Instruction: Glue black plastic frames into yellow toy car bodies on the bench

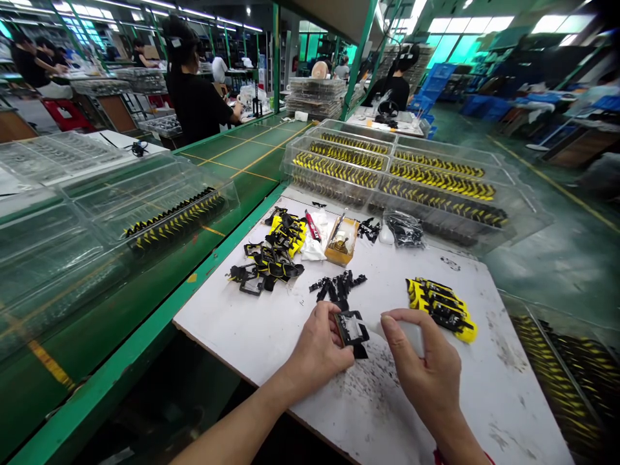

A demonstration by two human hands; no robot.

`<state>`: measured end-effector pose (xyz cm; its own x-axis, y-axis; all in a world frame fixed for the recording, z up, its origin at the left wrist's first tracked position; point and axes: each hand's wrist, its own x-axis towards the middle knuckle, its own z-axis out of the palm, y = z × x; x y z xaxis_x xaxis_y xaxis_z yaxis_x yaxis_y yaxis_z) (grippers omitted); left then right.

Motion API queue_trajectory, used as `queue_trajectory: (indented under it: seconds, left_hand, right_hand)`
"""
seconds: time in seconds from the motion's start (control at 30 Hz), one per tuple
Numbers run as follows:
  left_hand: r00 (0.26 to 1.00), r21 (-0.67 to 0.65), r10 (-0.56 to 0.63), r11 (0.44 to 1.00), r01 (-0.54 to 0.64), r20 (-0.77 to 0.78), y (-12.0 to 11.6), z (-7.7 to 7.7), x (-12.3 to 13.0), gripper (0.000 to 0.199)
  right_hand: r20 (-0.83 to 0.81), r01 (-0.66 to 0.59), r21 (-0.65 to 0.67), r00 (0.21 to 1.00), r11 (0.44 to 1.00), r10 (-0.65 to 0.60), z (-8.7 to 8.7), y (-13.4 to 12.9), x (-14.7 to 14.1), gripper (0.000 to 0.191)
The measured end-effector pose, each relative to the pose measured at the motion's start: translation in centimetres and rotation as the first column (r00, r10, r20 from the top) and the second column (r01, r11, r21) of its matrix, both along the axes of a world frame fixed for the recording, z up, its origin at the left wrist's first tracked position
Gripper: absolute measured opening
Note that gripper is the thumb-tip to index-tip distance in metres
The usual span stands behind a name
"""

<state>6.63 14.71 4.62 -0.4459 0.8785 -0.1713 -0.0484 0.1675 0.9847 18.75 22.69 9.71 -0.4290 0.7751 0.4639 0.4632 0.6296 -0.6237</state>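
My left hand (pixel 322 345) grips a black plastic part (pixel 352 328) with a pale rectangular middle, low over the white table (pixel 382 413). To its right, my right hand (pixel 421 355) is raised with thumb and index finger close together around a whitish, see-through item (pixel 414 336) that I cannot make out. Small black pieces (pixel 336 286) lie just beyond my left hand. A row of yellow and black parts (pixel 442 309) rests to the right, past my right hand. More yellow and black parts (pixel 276 252) are heaped at the back left.
At the table's back are a red cutter (pixel 312 226), a small brown box (pixel 341 241) and a black bundle in clear plastic (pixel 404 229). Clear trays of parts (pixel 387 165) stand behind. A green conveyor (pixel 159 278) runs along the left. A person (pixel 198 97) sits beyond it.
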Motion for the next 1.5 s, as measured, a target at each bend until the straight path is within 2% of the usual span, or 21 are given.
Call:
queue_trajectory:
  seconds: [0.23, 0.57, 0.87, 1.03, 1.2, 1.5]
  left_hand:
    - [1.000, 0.011, 0.008, 1.000, -0.008, -0.002, 0.1, -0.3, 0.1, 0.052]
    - [1.000, 0.013, 0.003, 1.000, -0.003, 0.005, 0.1, -0.5, 0.0, 0.053]
    - [1.000, 0.002, 0.001, 1.000, -0.001, -0.018, 0.0, -0.5, 0.0, 0.053]
    - [0.999, 0.020, 0.016, 1.000, -0.015, -0.033, 0.1, -0.8, 0.1, 0.055]
    - [0.999, 0.022, 0.000, 1.000, 0.001, -0.034, 0.0, -1.1, 0.0, 0.056]
    - [1.000, 0.006, -0.005, 1.000, 0.005, -0.017, -0.1, -0.2, -0.2, 0.055]
  right_hand:
    - [0.009, -0.023, 0.053, 1.000, 0.998, 0.022, -0.2, 0.4, 0.3, 0.019]
    - [0.026, -0.047, 0.020, 0.999, 0.999, 0.047, -0.3, 0.3, -0.1, 0.016]
    - [-0.009, 0.023, -0.018, 1.000, 1.000, -0.023, 0.8, -0.1, 0.3, 0.018]
    - [0.052, -0.045, -0.021, 0.998, 0.999, 0.047, 1.0, 1.5, 1.6, 0.020]
    - [0.104, -0.115, -0.093, 0.987, 0.989, 0.124, 1.2, 2.4, 2.4, 0.021]
    - [0.138, -0.155, -0.141, 0.975, 0.978, 0.175, 1.3, 2.4, 2.3, 0.019]
